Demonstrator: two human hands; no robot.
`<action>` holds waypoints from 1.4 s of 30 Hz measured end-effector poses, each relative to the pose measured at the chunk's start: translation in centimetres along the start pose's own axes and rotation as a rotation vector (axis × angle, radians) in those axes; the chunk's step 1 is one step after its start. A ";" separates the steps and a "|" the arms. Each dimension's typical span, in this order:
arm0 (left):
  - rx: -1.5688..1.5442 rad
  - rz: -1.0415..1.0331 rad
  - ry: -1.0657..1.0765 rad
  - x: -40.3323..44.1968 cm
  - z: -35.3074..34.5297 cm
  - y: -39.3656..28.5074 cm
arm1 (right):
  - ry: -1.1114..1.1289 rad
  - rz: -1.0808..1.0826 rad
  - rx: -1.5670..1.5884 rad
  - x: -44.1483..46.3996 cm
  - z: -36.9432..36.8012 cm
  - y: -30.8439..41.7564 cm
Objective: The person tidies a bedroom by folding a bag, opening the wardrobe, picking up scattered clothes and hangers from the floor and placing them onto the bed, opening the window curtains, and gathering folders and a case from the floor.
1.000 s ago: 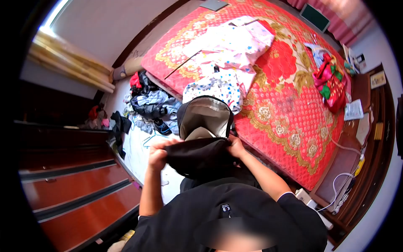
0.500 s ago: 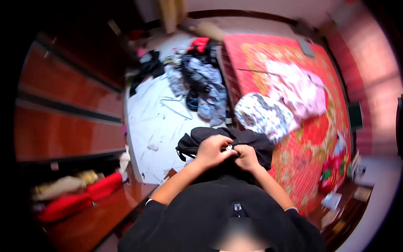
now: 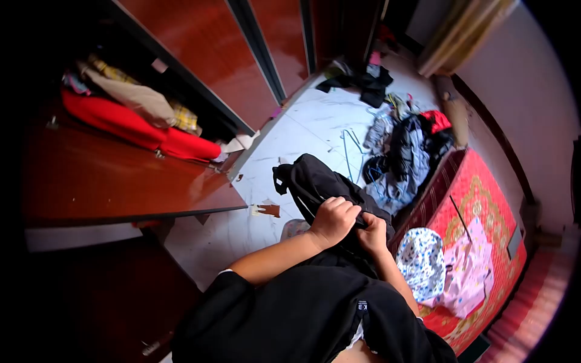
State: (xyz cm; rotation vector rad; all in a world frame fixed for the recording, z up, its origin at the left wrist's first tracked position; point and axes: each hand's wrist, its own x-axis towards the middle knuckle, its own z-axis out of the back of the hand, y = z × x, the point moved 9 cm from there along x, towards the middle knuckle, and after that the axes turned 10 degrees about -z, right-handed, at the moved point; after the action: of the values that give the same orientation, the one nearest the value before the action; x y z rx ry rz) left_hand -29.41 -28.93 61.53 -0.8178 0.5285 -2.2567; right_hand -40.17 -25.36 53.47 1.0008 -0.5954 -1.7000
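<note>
A bunched black garment [image 3: 321,181] stretches out in front of my body, with a loose strap-like end at its left and a thin pale line along one side. I cannot tell exactly what kind of garment it is. My left hand [image 3: 336,221] is closed on the cloth near its middle, knuckles up. Just to the right, my right hand [image 3: 371,233] pinches the same black cloth, thumb against fingers. The two hands are close together but apart. Folds and my fingers hide the gripped part.
A red-covered bed [image 3: 478,181] at right bears a blue-and-white patterned cloth [image 3: 420,260] and a pink garment [image 3: 469,275]. Clothes lie in a heap [image 3: 405,157] on the floor beside blue hangers [image 3: 351,151]. At left, an open wardrobe holds red cloth [image 3: 115,124] behind a low wooden door [image 3: 121,181].
My view has swung left toward the wardrobe, so the bed now sits lower right. Both hands keep hold of the black garment; the small whitish piece at my fingers no longer shows.
</note>
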 end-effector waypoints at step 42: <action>0.136 0.703 -0.582 9.6 8.0 18.8 | 0.384 0.319 0.162 22.7 2.2 14.5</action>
State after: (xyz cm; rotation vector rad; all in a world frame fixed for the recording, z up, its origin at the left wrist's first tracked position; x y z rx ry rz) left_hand -21.02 -49.83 60.68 -0.9749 0.3084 -1.3207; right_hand -37.26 -51.81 58.38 1.2374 -0.6059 -1.1562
